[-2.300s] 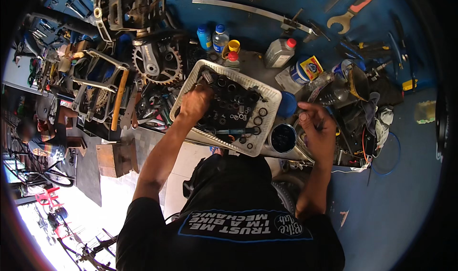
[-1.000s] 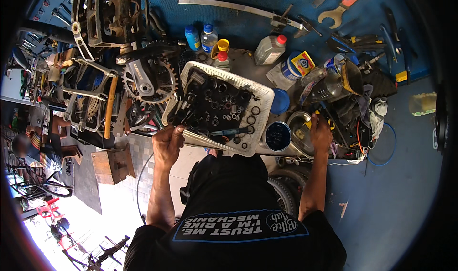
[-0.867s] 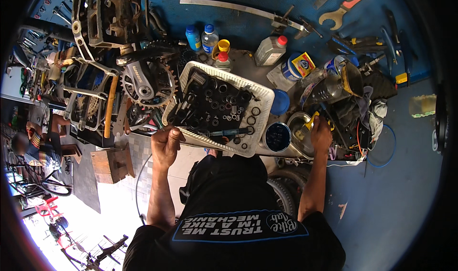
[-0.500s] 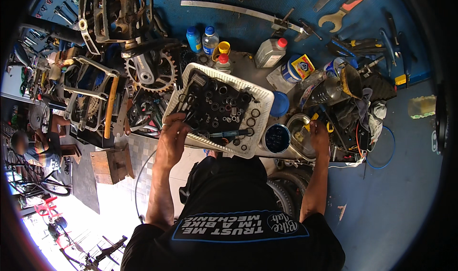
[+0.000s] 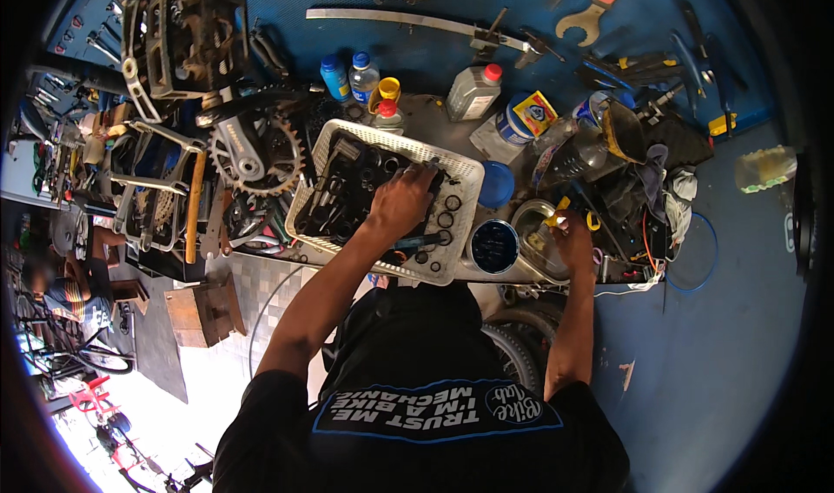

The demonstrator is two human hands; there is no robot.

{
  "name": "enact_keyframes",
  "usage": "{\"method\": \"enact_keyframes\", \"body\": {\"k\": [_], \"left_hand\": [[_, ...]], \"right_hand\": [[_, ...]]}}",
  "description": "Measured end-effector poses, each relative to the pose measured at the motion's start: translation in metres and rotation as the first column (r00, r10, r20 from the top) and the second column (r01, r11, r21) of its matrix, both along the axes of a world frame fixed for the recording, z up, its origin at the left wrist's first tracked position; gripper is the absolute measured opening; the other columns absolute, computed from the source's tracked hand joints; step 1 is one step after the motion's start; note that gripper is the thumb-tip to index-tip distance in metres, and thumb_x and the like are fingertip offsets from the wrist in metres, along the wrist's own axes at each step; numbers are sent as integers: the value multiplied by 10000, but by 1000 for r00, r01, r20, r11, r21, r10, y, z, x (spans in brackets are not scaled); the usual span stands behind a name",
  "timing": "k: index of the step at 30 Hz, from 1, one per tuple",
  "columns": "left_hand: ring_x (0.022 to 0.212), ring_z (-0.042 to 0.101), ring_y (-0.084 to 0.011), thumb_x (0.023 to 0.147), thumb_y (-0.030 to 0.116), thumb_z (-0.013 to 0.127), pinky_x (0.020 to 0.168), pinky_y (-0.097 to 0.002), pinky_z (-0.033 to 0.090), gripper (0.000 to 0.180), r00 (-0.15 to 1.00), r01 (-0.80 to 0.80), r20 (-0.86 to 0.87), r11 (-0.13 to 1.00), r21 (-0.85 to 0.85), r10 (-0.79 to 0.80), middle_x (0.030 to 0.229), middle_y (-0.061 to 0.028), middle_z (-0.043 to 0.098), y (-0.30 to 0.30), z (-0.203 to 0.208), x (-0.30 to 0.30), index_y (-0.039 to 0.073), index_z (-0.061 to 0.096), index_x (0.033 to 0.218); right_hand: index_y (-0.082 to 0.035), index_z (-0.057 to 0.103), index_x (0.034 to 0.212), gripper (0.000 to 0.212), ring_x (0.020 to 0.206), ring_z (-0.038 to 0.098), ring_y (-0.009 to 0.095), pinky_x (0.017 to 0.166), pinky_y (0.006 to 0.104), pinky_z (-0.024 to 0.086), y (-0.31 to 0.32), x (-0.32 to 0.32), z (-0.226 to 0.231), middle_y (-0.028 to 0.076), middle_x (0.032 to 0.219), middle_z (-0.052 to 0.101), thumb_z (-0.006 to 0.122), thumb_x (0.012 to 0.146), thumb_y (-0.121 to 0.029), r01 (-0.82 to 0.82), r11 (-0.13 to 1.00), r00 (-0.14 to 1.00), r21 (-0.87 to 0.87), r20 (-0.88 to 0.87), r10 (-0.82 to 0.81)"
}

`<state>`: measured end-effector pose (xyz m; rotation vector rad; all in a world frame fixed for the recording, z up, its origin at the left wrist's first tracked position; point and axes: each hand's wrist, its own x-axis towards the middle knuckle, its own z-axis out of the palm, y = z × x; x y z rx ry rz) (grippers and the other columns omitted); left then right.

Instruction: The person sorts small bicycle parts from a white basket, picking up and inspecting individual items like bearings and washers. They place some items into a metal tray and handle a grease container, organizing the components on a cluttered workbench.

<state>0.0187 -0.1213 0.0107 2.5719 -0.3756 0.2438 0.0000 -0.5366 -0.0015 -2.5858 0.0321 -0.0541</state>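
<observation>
Left hand (image 5: 401, 205): placed inside the basket (image 5: 465, 173), palm down, fingers spread over the dark parts (image 5: 347, 193). Whether a part is pinched under the fingers cannot be told; the palm hides it.
Right hand (image 5: 573, 243): held over the bowl (image 5: 528, 224), closed on a small yellow piece (image 5: 556, 218). What the piece is cannot be made out.
Hands: well apart, one on each side of the blue tin (image 5: 493, 247).
Basket: white lattice, resting on the bench between the chainring (image 5: 256, 154) on its left and the blue tin and blue lid (image 5: 496, 185) on its right. It is filled with black rings, nuts and short bars.
Bowl: metal, just right of the tin, close to the bench edge.
Search method: the parts should be combed with the fingertips, not raked, so that small rings are not flicked through the lattice or over the rim.
Selection: one part should be lifted at a time, between thumb and forefinger, and cleared of its neighbours before it is raised.
Steadying: the basket is judged light; it should be pressed lightly down while the parts are sorted.
Right side: the yellow piece should be kept over the bowl, so that a drop is caught there.
Hazards: the bottles (image 5: 363, 78) behind the basket and the clutter of cables (image 5: 660, 232) beside the bowl are to be kept clear of the forearms.
</observation>
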Motion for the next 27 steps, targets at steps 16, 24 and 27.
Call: {"method": "enact_keyframes", "body": {"k": [16, 24, 27], "left_hand": [[839, 646, -175, 1045, 393, 693, 678, -315, 510, 440, 698, -464, -193, -232, -855, -689, 1127, -147, 746, 35, 2, -14, 13, 696, 1266], [811, 620, -159, 1077, 340, 659, 693, -316, 506, 428, 724, -458, -162, -291, -840, -671, 1102, -111, 739, 46, 17, -50, -8, 667, 1327], [799, 598, -145, 1082, 296, 658, 702, -299, 501, 535, 727, -455, -190, -256, -853, -659, 1107, -58, 718, 64, 20, -64, -30, 555, 1493]], "right_hand": [[-36, 744, 1168, 324, 1060, 733, 358, 921, 444, 590, -40, -17, -2, 187, 1119, 754, 831, 856, -61, 182, 982, 983, -42, 22, -181], [-41, 741, 1169, 316, 1051, 719, 376, 906, 481, 565, -2, -7, 31, 188, 1127, 750, 821, 874, -119, 70, 989, 994, -132, 90, -59], [-52, 730, 1201, 345, 1019, 718, 355, 888, 465, 562, 13, -11, 51, 177, 1138, 743, 817, 896, -189, 40, 990, 997, -137, 70, -31]]}}
